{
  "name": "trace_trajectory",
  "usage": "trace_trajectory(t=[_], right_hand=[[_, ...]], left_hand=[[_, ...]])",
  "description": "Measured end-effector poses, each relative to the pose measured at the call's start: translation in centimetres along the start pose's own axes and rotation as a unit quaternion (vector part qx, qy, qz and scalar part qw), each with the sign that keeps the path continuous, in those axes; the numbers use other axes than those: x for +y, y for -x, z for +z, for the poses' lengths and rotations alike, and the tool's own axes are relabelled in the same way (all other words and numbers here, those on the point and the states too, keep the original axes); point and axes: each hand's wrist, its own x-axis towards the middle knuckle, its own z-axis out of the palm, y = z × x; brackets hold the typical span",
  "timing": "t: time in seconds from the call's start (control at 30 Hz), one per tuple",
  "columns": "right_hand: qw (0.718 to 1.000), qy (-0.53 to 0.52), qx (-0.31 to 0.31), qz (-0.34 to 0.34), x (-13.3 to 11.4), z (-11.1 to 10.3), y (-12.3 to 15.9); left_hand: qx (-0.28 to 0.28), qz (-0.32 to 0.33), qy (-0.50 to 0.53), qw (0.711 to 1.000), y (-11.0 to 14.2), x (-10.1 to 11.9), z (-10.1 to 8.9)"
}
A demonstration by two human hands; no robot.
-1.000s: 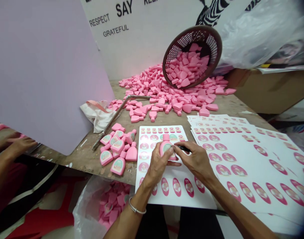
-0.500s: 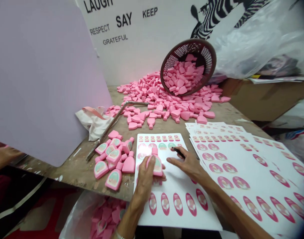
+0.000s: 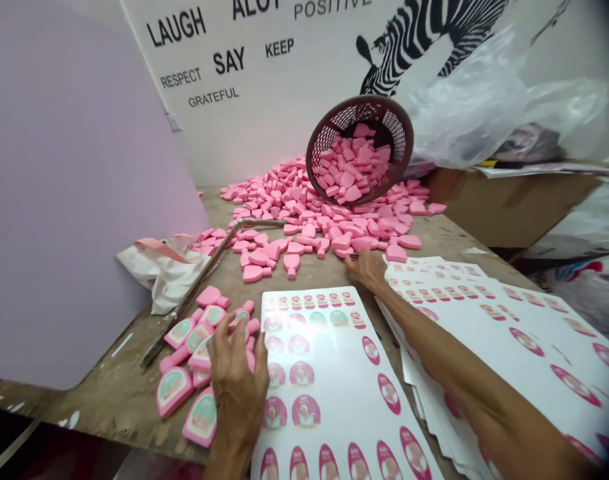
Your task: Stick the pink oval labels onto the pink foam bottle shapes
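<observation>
My left hand (image 3: 237, 377) rests over a cluster of pink foam bottle-shaped pieces (image 3: 173, 391) with oval labels, its fingers curled around one piece, which is partly hidden. My right hand (image 3: 367, 272) lies on the wooden table beside the loose pink pile (image 3: 304, 230), with a small dark tool tip showing at its fingers. Between my hands lies a white sticker sheet (image 3: 329, 393) printed with pink ovals and round labels, some of them peeled away. A stack of similar sheets (image 3: 514, 333) lies under my right forearm's side.
A brown plastic basket (image 3: 359, 150) lies tipped, spilling pink pieces. A metal bar (image 3: 194, 287) and crumpled white cloth (image 3: 164, 273) lie at left. A lilac board (image 3: 84, 200) stands at left; a cardboard box (image 3: 509, 207) and plastic sheeting (image 3: 464, 113) sit at right.
My left hand has moved left off the sheet onto the labelled pieces. My right hand has moved forward to the pile's edge. The co-worker's hand has left the view.
</observation>
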Motion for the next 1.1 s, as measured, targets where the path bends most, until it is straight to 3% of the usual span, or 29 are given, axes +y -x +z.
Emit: trace_trajectory(t=[0.07,0.13,0.17,0.23,0.3,0.33,0.37,0.43,0.47,0.53,0.63,0.8,1.1], right_hand=[[0.999,0.010,-0.010,-0.035,0.8,-2.5,2.1],[0.991,-0.007,-0.070,-0.110,1.6,-5.5,4.9],[0.971,-0.043,-0.150,-0.182,2.0,-6.9,6.4],[0.904,-0.126,-0.306,-0.271,2.5,-9.1,9.4],[0.854,-0.188,-0.378,-0.304,3.0,-9.7,11.7],[0.854,-0.206,-0.368,-0.305,3.2,-9.3,12.4],[0.872,-0.210,-0.326,-0.300,3.4,-8.6,12.8],[0.925,-0.188,-0.188,-0.273,3.9,-6.3,12.9],[0.947,-0.161,-0.114,-0.253,4.1,-5.0,12.7],[0.965,-0.124,-0.031,-0.228,4.3,-2.5,12.2],[0.968,-0.092,0.015,-0.235,4.3,-0.2,11.8],[0.960,-0.046,0.053,-0.271,4.3,0.7,11.9],[0.954,-0.055,0.048,-0.291,4.8,1.2,11.7]], left_hand=[[-0.044,0.028,0.052,0.997,-0.6,1.6,0.2],[-0.115,0.048,0.098,0.987,-0.9,3.5,0.6],[-0.158,0.056,0.127,0.978,-1.0,4.5,0.7],[-0.259,0.062,0.215,0.940,-1.0,6.3,1.0],[-0.360,0.012,0.320,0.876,-0.5,7.5,1.2],[-0.394,-0.042,0.367,0.841,-0.1,7.9,1.3],[-0.412,-0.111,0.407,0.808,0.2,8.0,1.6],[-0.397,-0.266,0.455,0.751,0.7,8.0,2.2],[-0.375,-0.327,0.466,0.732,0.8,7.8,2.7],[-0.340,-0.394,0.471,0.713,0.6,7.6,3.8],[-0.317,-0.398,0.470,0.721,-0.3,7.6,5.7],[-0.312,-0.392,0.491,0.713,-0.6,7.8,8.2],[-0.324,-0.394,0.497,0.702,0.0,7.2,9.1]])
